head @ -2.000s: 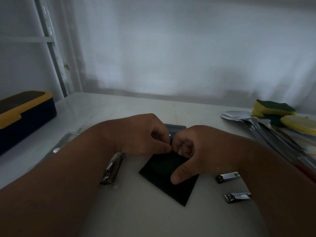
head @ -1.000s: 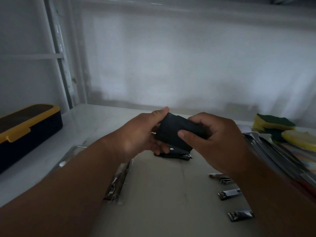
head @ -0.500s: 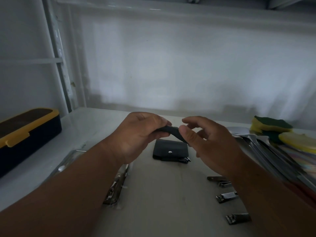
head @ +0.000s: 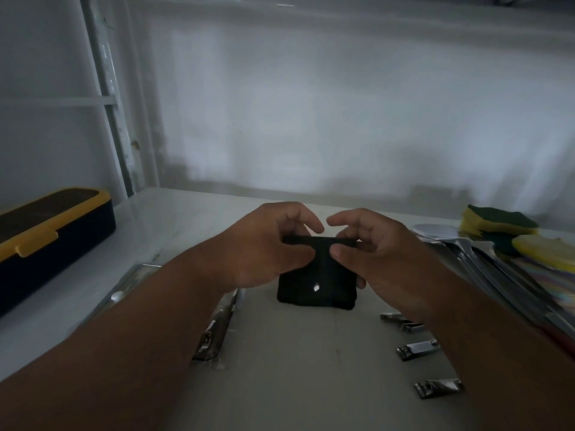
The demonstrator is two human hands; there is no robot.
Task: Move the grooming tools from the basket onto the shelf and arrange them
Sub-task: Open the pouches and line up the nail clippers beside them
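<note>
A black pouch (head: 315, 289) with a silver snap lies on the white shelf (head: 193, 219), its flap lifted. My left hand (head: 270, 247) and my right hand (head: 370, 244) each pinch one end of that flap above the pouch body. Three small steel nail clippers (head: 418, 349) lie in a column to the right of the pouch, partly under my right forearm. A packaged clipper (head: 217, 331) lies to the left, beside my left wrist. No basket is in view.
A black box with a yellow lid (head: 46, 237) stands at the far left. Spoons and other cutlery (head: 485, 259) and yellow-green sponges (head: 497, 225) fill the right end. The white back wall rises behind the shelf.
The pouch went from lying flat and open on the shelf to being lifted and folded, then set back down. Both hands now hold its flap raised above the body.
</note>
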